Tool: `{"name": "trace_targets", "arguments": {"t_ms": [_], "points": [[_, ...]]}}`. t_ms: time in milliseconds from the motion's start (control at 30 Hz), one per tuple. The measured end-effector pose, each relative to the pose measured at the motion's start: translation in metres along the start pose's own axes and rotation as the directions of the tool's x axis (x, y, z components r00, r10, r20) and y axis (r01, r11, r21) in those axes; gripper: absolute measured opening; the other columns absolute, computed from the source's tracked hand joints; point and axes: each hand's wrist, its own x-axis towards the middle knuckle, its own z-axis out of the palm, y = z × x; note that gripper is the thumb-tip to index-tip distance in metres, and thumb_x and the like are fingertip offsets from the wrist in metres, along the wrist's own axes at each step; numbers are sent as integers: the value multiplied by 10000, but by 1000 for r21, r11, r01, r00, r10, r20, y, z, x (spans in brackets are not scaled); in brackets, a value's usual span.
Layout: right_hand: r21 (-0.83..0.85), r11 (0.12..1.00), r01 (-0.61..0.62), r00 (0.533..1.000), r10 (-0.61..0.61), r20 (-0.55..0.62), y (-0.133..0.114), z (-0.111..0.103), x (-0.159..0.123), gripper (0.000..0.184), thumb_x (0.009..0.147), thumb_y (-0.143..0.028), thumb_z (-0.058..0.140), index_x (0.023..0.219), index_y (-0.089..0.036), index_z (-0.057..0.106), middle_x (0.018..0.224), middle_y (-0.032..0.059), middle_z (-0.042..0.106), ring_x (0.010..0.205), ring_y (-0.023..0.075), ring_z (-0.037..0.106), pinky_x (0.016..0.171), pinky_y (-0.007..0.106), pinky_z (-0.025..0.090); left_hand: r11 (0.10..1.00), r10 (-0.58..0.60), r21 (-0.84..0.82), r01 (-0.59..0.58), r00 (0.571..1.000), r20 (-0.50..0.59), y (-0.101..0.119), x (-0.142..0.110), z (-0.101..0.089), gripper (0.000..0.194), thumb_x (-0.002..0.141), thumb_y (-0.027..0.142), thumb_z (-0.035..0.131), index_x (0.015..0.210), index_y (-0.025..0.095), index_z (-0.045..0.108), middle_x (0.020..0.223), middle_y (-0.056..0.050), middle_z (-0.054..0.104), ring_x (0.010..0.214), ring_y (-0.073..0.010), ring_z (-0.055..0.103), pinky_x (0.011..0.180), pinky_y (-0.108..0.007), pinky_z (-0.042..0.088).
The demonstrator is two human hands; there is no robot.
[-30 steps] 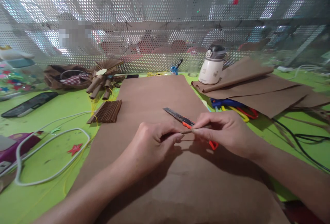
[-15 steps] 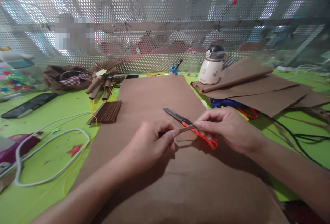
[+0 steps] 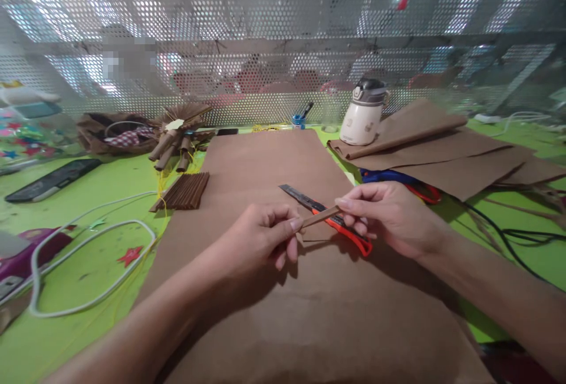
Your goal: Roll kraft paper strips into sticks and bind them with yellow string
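Between my two hands stretches a narrow brown paper strip (image 3: 321, 216). My left hand (image 3: 269, 233) pinches its left end between thumb and fingers. The right end is pinched by my right hand (image 3: 384, 213). Just beneath the strip, a utility knife (image 3: 354, 238) with an orange and black handle lies on a large brown paper sheet (image 3: 274, 313), blade toward the upper left. Left of the knife, a row of thin brown paper sticks (image 3: 188, 192) rests on the sheet's edge.
A cream bottle (image 3: 360, 118) and folded brown paper (image 3: 442, 154) stand at the back right, with blue-handled pliers (image 3: 382, 176) near them. To the left are a phone (image 3: 53, 180), a white cable (image 3: 92, 311), a red star (image 3: 130, 256) and rolled paper bundles (image 3: 165, 149).
My right hand's fingers have shifted slightly, and more of the paper strip shows between the hands. My left fingers have spread a little lower. The knife has stayed in place.
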Motion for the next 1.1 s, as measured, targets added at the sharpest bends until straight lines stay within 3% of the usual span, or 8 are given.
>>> {"name": "trace_targets", "arguments": {"t_ms": [200, 333, 433, 533, 733, 833, 933, 1100], "points": [[14, 999, 41, 999, -41, 21, 3, -2, 6, 219, 789, -296, 647, 661, -121, 619, 591, -1, 573, 435, 30, 462, 396, 143, 347, 989, 23, -147, -16, 999, 46, -7, 2, -3, 265, 863, 299, 475, 636, 162, 477, 433, 35, 486, 395, -112, 501, 438, -224, 391], [86, 987, 139, 990, -141, 12, 5, -2, 9, 136, 834, -268, 592, 859, -145, 644, 709, 11, 595, 561, 68, 544, 488, 170, 426, 958, -6, -287, 26, 997, 74, -11, 5, -8, 193, 850, 257, 505, 692, 147, 495, 510, 11, 563, 386, -69, 466, 414, -179, 345], [112, 978, 178, 972, -193, 133, 5, 1, 5, 287, 782, -145, 639, 1064, -195, 614, 887, 17, 613, 741, 95, 595, 656, 204, 489, 931, -27, -359, 63, 994, 103, -13, 6, -9, 138, 843, 231, 522, 743, 136, 520, 559, -8, 599, 394, -46, 462, 394, -145, 294], [68, 981, 184, 946, -195, 258, 4, 5, -1, 423, 769, -126, 653, 1166, -243, 564, 964, 16, 618, 808, 110, 610, 737, 242, 509, 908, -23, -409, 89, 987, 162, -14, 5, -8, 122, 842, 223, 522, 763, 131, 536, 548, -13, 601, 383, -44, 463, 384, -139, 289], [-35, 981, 191, 972, -184, 144, 8, 9, -2, 250, 775, -248, 675, 1016, -201, 631, 803, -7, 621, 645, 80, 617, 620, 199, 526, 900, -29, -414, 138, 965, 259, -16, 4, -3, 188, 876, 255, 478, 786, 119, 571, 548, -39, 621, 368, -57, 490, 355, -138, 272], [-1, 987, 161, 977, -159, 146, 9, 9, -1, 224, 773, -268, 676, 974, -180, 625, 760, -11, 612, 602, 72, 596, 563, 183, 510, 914, -5, -385, 125, 955, 298, -18, 6, -1, 252, 886, 323, 470, 858, 109, 601, 629, -76, 659, 435, -93, 558, 395, -165, 359], [13, 992, 125, 978, -126, 167, 9, 8, 0, 230, 777, -269, 674, 976, -166, 621, 747, -4, 610, 602, 68, 574, 558, 178, 497, 934, 38, -351, 70, 955, 293, -20, 9, 1, 297, 877, 366, 490, 930, 102, 616, 756, -106, 679, 554, -123, 612, 517, -222, 458], [-57, 996, 70, 986, -60, 158, 9, 8, -1, 290, 780, -295, 668, 1032, -163, 612, 744, 9, 618, 576, 72, 561, 511, 175, 468, 963, 63, -269, 5, 968, 243, -22, 10, 3, 281, 860, 370, 531, 908, 111, 628, 808, -84, 665, 664, -125, 626, 588, -224, 469]]}}
